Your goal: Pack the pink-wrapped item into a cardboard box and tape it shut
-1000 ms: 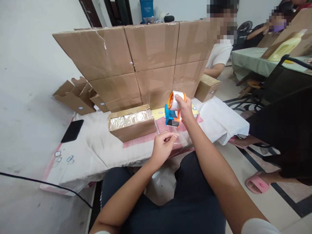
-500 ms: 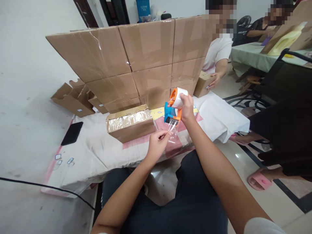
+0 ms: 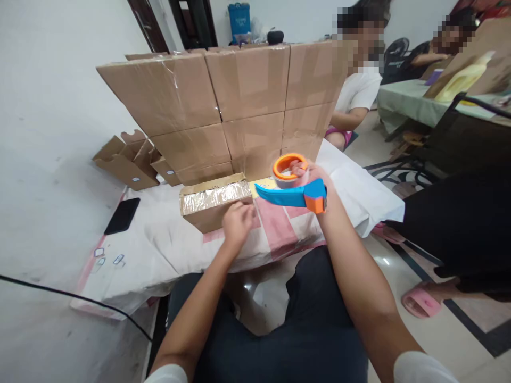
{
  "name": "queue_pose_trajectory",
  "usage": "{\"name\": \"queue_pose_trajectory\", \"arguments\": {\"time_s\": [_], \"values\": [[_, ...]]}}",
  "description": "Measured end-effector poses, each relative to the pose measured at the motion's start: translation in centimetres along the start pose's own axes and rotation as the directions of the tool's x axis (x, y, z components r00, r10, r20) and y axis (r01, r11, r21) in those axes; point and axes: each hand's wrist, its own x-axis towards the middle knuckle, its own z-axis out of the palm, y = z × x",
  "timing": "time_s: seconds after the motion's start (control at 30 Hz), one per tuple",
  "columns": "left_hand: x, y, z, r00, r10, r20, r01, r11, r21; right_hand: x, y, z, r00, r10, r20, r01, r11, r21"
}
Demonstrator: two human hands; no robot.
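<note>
My right hand [image 3: 315, 178] grips a tape dispenser [image 3: 285, 197] with an orange hub and a blue body. The dispenser is turned sideways above the cloth, its curved blue part pointing left. My left hand [image 3: 238, 221] is in front of the right end of a small cardboard box [image 3: 207, 210] and overlaps it in view; whether it touches the box I cannot tell. Its fingers are curled together and slightly blurred. Anything between them is too small to make out. Shiny clear tape covers part of the box's top.
Stacked cardboard boxes [image 3: 251, 85] form a wall behind the small box. Open cartons [image 3: 128, 165] stand at the left, near a black phone [image 3: 122, 215] on the cloth-covered table [image 3: 155, 250]. A person in a white shirt [image 3: 363, 88] sits beyond the stack; someone in dark clothes is at right.
My left hand has moved left, away from the dispenser, to the small box. My right hand has rotated the dispenser. The tape strand stretched between my hands is no longer visible.
</note>
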Motion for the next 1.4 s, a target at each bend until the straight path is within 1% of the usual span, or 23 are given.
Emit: {"name": "queue_pose_trajectory", "arguments": {"time_s": [0.07, 0.1, 0.17, 0.23, 0.33, 0.43, 0.53, 0.6, 0.63, 0.67, 0.7, 0.73, 0.77, 0.8, 0.83, 0.9, 0.97, 1.07, 1.13, 1.23, 1.3, 1.37, 1.4], "values": [[0.5, -0.5, -1.2, 0.994, -0.039, -0.1, 0.037, 0.999, -0.02, -0.5, -1.6, -1.2, 1.0, 0.019, -0.017, -0.019, 0.999, 0.039], [0.7, -0.5, -1.7, 0.99, -0.041, -0.137, 0.033, 0.998, -0.056, -0.4, -1.8, -1.9, 0.997, -0.016, -0.077, 0.017, 1.0, 0.025], [0.9, -0.2, -2.3, 0.984, -0.05, -0.172, 0.024, 0.988, -0.151, 0.5, -0.9, -3.5, 0.972, -0.091, -0.218, 0.082, 0.995, -0.048], [1.0, 0.2, -2.4, 0.983, -0.079, -0.168, 0.036, 0.969, -0.245, 2.2, 1.4, -4.9, 0.939, -0.16, -0.306, 0.097, 0.973, -0.212], [1.2, 0.1, -2.4, 0.98, -0.119, -0.16, 0.059, 0.939, -0.34, 4.1, 5.5, -6.5, 0.945, -0.158, -0.286, 0.02, 0.902, -0.432], [1.4, -0.3, -2.7, 0.969, -0.214, -0.123, 0.138, 0.883, -0.448, 4.5, 8.1, -7.3, 0.959, -0.074, -0.275, -0.082, 0.852, -0.517], [1.7, -0.6, -3.3, 0.948, -0.307, -0.078, 0.21, 0.795, -0.569, 4.4, 8.5, -7.7, 0.937, -0.029, -0.348, -0.216, 0.736, -0.642], [1.8, -0.6, -3.8, 0.943, -0.326, -0.062, 0.222, 0.758, -0.613, 4.5, 7.8, -7.7, 0.89, -0.12, -0.44, -0.268, 0.643, -0.718], [1.8, -0.7, -4.0, 0.942, -0.333, -0.054, 0.228, 0.747, -0.625, 4.5, 7.3, -7.4, 0.855, -0.215, -0.472, -0.264, 0.603, -0.753], [1.8, -0.7, -4.2, 0.94, -0.337, -0.045, 0.234, 0.738, -0.633, 4.3, 6.7, -6.7, 0.826, -0.314, -0.468, -0.23, 0.57, -0.789], [1.8, -0.8, -4.4, 0.94, -0.338, -0.032, 0.242, 0.733, -0.636, 4.1, 6.3, -5.7, 0.815, -0.399, -0.42, -0.161, 0.54, -0.826], [1.7, -0.9, -4.5, 0.942, -0.336, -0.018, 0.25, 0.733, -0.633, 3.6, 5.9, -4.4, 0.824, -0.457, -0.335, -0.066, 0.51, -0.858], [1.7, -1.0, -4.6, 0.944, -0.33, -0.008, 0.254, 0.739, -0.625, 3.0, 5.7, -2.7, 0.857, -0.47, -0.211, 0.054, 0.49, -0.87], [1.6, -1.1, -4.6, 0.947, -0.32, 0.0, 0.253, 0.748, -0.613, 2.2, 5.6, -0.9, 0.897, -0.435, -0.071, 0.172, 0.494, -0.853], [1.6, -1.2, -4.6, 0.951, -0.309, 0.002, 0.248, 0.759, -0.602, 1.4, 5.8, 1.1, 0.922, -0.384, 0.055, 0.258, 0.502, -0.825], [1.4, -1.3, -4.6, 0.958, -0.286, 0.007, 0.236, 0.779, -0.581, -0.2, 6.6, 4.7, 0.925, -0.297, 0.237, 0.359, 0.482, -0.799], [1.3, -1.4, -4.7, 0.965, -0.263, 0.021, 0.228, 0.794, -0.563, -0.9, 7.5, 7.2, 0.911, -0.241, 0.335, 0.411, 0.457, -0.789], [1.2, -1.8, -5.5, 0.959, -0.283, 0.029, 0.26, 0.829, -0.495, -0.3, 8.2, 8.9, 0.898, -0.233, 0.373, 0.439, 0.453, -0.776], [1.2, -2.3, -6.4, 0.941, -0.333, -0.054, 0.283, 0.868, -0.408, 0.9, 7.9, 9.6, 0.903, -0.245, 0.352, 0.428, 0.471, -0.771], [1.3, -3.3, -8.1, 0.881, -0.342, -0.325, 0.239, 0.917, -0.319, 2.6, 7.0, 11.0, 0.929, -0.185, 0.32, 0.369, 0.534, -0.761], [1.4, -4.1, -9.0, 0.813, -0.299, -0.5, 0.163, 0.94, -0.298, 3.4, 6.8, 12.1, 0.948, -0.071, 0.309, 0.29, 0.59, -0.753], [1.5, -5.0, -9.5, 0.754, -0.247, -0.609, 0.094, 0.958, -0.272, 4.1, 7.1, 13.0, 0.951, 0.078, 0.299, 0.186, 0.627, -0.757], [1.5, -5.5, -9.6, 0.735, -0.218, -0.642, 0.068, 0.966, -0.25, 4.4, 7.5, 13.3, 0.945, 0.144, 0.292, 0.141, 0.629, -0.764]]}}
